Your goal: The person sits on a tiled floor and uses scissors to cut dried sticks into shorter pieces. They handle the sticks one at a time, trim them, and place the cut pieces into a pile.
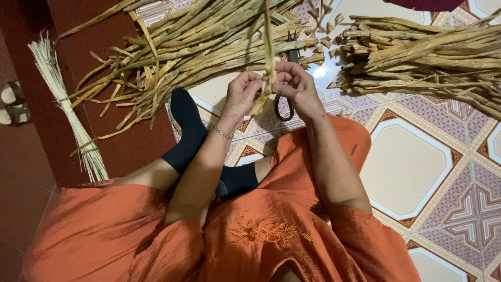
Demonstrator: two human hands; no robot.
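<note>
No packages, labels or signs showed anywhere around the strip [268,57].

The strip was a long, flat, dry length of plant stalk, yellow-green and tan, standing nearly upright at the top centre of the view, above the person's lap. Its lower end was frayed and pale, and sat between the two hands. The left hand [241,94] had its fingers pinched on the strip's left edge near that end; a thin bracelet [223,134] ringed its wrist. The right hand [296,86] had its fingers curled on the strip's right edge, and also carried black scissors [286,94], their loop handles hanging below the hand and the blades poking up beyond it.

Left of the strip a large loose heap [182,49] of like stalks lay fanned across a dark red mat and the patterned tile floor [412,156]. Right of it lay a second pile [422,52], stacked more evenly. Far left, a bundle of thin pale sticks [68,109] lay tied. Below the strip, a foot in a black sock [190,130] rested on the floor, beside orange clothing [261,230].
</note>
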